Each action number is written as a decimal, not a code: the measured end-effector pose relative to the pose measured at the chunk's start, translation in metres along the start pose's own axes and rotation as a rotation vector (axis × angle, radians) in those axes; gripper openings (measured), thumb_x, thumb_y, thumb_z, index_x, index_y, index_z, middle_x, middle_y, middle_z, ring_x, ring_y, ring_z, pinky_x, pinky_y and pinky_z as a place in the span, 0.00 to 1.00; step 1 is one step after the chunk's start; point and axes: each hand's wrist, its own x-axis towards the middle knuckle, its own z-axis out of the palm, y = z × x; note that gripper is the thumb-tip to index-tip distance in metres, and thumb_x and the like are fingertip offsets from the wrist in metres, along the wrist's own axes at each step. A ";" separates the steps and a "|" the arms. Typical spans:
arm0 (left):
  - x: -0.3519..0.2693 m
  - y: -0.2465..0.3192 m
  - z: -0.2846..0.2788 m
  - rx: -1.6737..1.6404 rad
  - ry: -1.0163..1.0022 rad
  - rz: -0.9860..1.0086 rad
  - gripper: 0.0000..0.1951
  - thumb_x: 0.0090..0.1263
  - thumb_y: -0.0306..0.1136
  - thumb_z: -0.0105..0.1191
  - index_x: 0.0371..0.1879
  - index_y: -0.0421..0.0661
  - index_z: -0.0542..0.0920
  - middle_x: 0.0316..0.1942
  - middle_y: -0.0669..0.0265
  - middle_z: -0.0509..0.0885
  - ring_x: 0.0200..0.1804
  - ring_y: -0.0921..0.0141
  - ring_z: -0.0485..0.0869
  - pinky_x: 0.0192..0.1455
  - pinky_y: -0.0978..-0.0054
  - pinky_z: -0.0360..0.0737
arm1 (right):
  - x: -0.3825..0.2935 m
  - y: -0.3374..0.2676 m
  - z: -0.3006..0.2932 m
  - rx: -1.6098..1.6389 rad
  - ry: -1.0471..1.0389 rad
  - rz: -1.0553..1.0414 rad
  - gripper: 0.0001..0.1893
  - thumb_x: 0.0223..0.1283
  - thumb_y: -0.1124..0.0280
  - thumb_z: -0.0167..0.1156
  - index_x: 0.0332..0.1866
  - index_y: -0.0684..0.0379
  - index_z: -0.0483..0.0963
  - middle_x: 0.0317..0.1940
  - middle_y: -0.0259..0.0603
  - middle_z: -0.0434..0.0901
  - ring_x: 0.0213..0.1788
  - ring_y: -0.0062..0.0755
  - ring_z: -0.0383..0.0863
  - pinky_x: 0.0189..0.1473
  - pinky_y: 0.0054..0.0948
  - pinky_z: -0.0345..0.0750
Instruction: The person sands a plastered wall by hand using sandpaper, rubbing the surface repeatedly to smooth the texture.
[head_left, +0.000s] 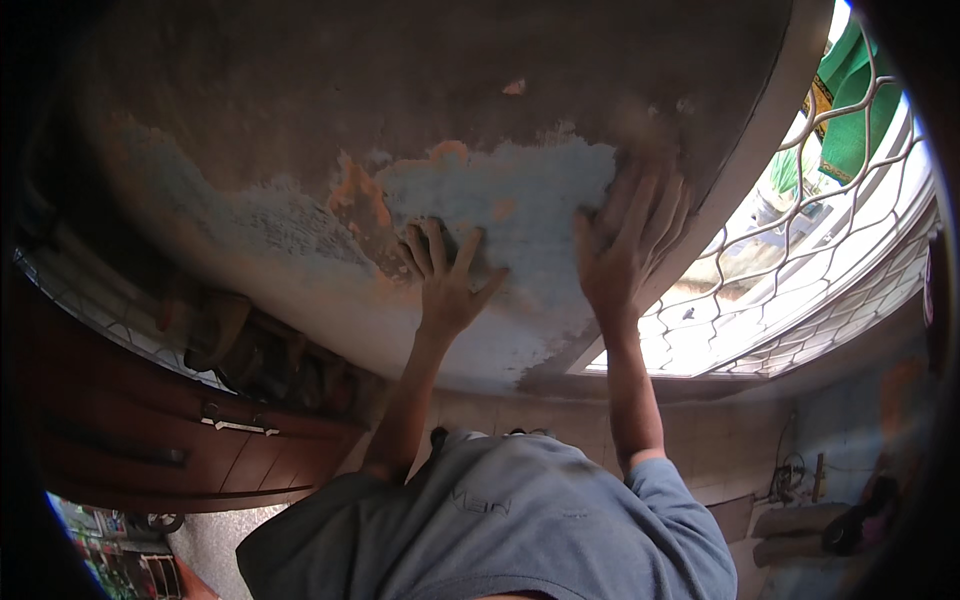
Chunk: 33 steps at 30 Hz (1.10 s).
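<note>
Before me stands a wall (525, 195) with patches of worn pale blue paint, exposed orange areas and dark grey plaster above. My left hand (448, 292) is spread against it, palm to the surface, beside an orange and brown bare patch (362, 196). Higher and to the right, my right hand (626, 247) lies against the wall near the window's edge, at the border between blue paint and dark plaster. Its fingers are extended and blurred. I see nothing held in either hand, though the palms are hidden.
At right is a window with a wavy metal grille (718, 270); green cloth (855, 105) hangs beyond it. A red-brown wooden door (247, 457) with a metal latch stands at left. Dark objects (262, 360) lie between door and wall. Below is tiled floor (705, 442).
</note>
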 end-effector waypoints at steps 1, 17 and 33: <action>0.001 0.000 0.000 -0.005 0.017 0.011 0.33 0.55 0.56 0.61 0.59 0.58 0.71 0.69 0.41 0.45 0.70 0.38 0.35 0.64 0.33 0.34 | -0.014 0.000 0.003 0.009 -0.024 0.017 0.36 0.48 0.55 0.65 0.62 0.61 0.64 0.65 0.53 0.54 0.65 0.65 0.52 0.62 0.57 0.57; -0.003 -0.021 0.001 -0.044 0.033 -0.008 0.33 0.57 0.58 0.58 0.62 0.62 0.68 0.70 0.44 0.43 0.70 0.37 0.37 0.65 0.34 0.37 | -0.092 0.006 0.026 0.005 -0.174 -0.002 0.40 0.48 0.56 0.66 0.63 0.67 0.59 0.66 0.59 0.51 0.67 0.64 0.49 0.63 0.61 0.50; -0.004 -0.021 0.009 -0.041 0.053 0.000 0.32 0.59 0.59 0.55 0.63 0.64 0.68 0.71 0.44 0.44 0.70 0.37 0.37 0.64 0.33 0.37 | -0.142 0.007 0.041 -0.044 -0.321 0.006 0.42 0.49 0.55 0.65 0.63 0.71 0.57 0.66 0.64 0.48 0.68 0.67 0.46 0.65 0.60 0.48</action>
